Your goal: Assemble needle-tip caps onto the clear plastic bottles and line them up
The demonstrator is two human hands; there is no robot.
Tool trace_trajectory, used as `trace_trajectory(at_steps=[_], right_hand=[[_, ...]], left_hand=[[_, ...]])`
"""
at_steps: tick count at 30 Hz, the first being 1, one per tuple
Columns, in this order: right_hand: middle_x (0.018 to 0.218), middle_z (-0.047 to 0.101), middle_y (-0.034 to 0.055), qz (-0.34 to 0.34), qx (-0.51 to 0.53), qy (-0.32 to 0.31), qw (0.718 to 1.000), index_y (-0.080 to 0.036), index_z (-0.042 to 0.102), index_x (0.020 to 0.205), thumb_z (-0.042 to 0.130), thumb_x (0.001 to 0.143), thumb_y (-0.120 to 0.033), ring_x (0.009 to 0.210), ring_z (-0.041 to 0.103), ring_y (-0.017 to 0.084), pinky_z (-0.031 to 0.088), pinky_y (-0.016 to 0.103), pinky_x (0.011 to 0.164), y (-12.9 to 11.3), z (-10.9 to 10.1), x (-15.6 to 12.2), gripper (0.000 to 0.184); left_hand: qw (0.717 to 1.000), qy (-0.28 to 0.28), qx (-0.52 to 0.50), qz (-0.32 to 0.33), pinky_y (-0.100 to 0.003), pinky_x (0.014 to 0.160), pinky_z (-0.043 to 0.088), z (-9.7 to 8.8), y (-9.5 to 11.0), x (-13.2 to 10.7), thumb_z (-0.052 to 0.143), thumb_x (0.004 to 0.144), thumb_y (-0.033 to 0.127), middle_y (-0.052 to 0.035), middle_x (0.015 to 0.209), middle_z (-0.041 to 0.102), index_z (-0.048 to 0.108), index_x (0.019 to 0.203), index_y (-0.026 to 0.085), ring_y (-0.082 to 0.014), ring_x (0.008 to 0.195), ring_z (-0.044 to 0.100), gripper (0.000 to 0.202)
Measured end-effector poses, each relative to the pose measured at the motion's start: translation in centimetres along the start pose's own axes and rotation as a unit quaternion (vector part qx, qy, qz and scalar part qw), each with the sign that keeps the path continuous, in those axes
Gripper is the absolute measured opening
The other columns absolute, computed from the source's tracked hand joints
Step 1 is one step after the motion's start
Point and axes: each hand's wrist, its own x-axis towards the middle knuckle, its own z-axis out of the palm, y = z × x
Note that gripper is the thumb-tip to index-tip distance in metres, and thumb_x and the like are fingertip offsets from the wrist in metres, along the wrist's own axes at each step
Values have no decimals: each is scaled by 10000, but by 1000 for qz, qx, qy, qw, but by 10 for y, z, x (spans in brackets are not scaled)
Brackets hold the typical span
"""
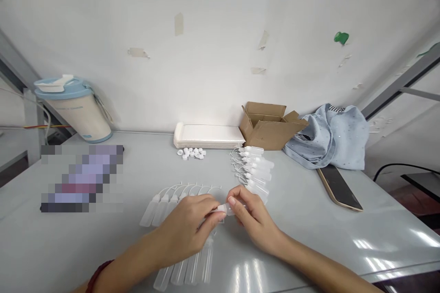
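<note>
My left hand (190,224) pinches the white cap end of a small clear plastic tube (222,208) between thumb and fingers. My right hand (254,219) closes its thumb and fingers on the tube's other end, just to the right. Left of and partly behind my left hand lies a row of capped tubes (148,213) with thin curved white tails. Nearer to me, more clear tubes (206,263) without visible tails lie side by side, their upper ends partly covered by my left hand. Beyond my right hand is a stack of capped tubes (257,174).
Loose white caps (192,152) lie near a stack of white padded sheets (211,133) by the wall. An open cardboard box (271,132) and a light blue cloth bag (333,132) stand right, with a phone (338,187) before them. A tumbler (75,110) and a blurred-out object (82,181) are left.
</note>
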Motion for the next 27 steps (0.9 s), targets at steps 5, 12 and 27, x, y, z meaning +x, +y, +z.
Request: trace_trajectory(at_steps=[5, 12, 27], right_hand=[[488, 272, -104, 112, 100, -11, 989, -210, 420, 749, 407, 897, -532, 411, 244, 70, 231, 191, 386, -2, 2, 5, 355], [440, 214, -134, 189, 209, -44, 959, -215, 413, 725, 503, 824, -570, 385, 137, 51, 160, 158, 328, -5, -2, 11, 379], [707, 610, 29, -50, -189, 166, 967, -181, 558, 820, 500, 880, -402, 558, 492, 128, 352, 238, 505, -13, -47, 16, 236]], left_hand=[[949, 108, 238, 174, -305, 508, 347, 13, -4, -3, 402, 913, 55, -27, 649, 516, 518, 718, 144, -154, 561, 437, 244], [921, 138, 289, 224, -328, 544, 406, 15, -1, 0, 501, 852, -4, -48, 685, 567, 553, 805, 114, -177, 611, 510, 137], [976, 177, 118, -56, -353, 857, 449, -32, -59, 7, 310, 981, 272, -72, 956, 639, 590, 963, 165, -209, 952, 550, 300]])
